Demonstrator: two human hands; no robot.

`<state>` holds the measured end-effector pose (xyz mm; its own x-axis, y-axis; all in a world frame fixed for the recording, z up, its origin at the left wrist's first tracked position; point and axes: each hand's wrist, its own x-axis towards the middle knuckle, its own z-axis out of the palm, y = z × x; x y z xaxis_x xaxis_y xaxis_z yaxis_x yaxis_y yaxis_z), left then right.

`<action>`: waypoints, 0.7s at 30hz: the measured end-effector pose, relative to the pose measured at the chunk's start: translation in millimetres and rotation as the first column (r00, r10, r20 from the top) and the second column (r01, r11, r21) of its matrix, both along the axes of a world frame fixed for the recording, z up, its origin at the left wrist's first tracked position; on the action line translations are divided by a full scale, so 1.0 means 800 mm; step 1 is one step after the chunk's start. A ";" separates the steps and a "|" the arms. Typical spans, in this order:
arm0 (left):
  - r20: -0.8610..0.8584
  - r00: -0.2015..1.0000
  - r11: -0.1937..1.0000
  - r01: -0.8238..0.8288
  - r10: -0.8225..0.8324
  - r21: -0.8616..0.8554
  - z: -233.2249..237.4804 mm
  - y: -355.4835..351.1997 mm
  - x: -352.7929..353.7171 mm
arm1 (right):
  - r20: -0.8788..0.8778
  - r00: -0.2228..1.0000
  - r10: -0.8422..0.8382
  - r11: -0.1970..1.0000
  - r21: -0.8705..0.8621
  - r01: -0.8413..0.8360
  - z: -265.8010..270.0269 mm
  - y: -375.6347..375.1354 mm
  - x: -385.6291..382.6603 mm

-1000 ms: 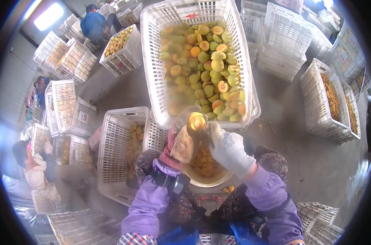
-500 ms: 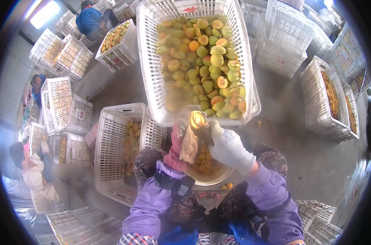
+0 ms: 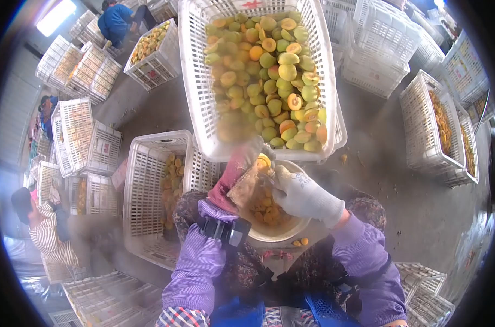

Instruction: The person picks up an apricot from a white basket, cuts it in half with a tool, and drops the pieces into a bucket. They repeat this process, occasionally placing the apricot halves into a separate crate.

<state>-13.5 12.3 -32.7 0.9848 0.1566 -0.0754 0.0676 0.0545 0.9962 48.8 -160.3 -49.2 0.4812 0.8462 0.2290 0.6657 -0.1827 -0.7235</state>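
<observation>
My left hand, in a pink and tan glove, is closed on a cut orange fruit. My right hand, in a white glove, is closed close against that fruit; what its fingers hold is too blurred to make out. Both hands are over a round bowl with orange fruit pieces inside. Just beyond them, a large white crate holds green and orange fruit, some of it halved. Two small orange pieces lie beside the bowl.
A white crate with some fruit stands at the left of my knees. Crates of orange pieces stand at the right. A person in a striped top sits at the left; another in blue is at the upper left.
Both hands have shifted slightly, and the left glove is tilted more over the bowl. My right fingers are now closer against the fruit. The view has moved a little.
</observation>
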 end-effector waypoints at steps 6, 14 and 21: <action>-0.002 0.959 0.770 -0.229 0.283 -0.596 -0.016 -0.021 0.017 | 0.076 0.987 -0.143 0.990 0.013 0.143 -0.013 0.009 -0.018; -0.028 0.991 0.746 -0.119 0.134 -0.655 -0.048 -0.010 0.016 | -0.077 0.994 -0.073 0.997 -0.045 0.070 -0.012 -0.003 -0.008; -0.086 0.856 0.693 -0.468 0.510 -0.549 -0.022 -0.046 0.020 | -0.107 0.994 0.015 0.977 -0.210 -0.038 -0.056 0.009 -0.007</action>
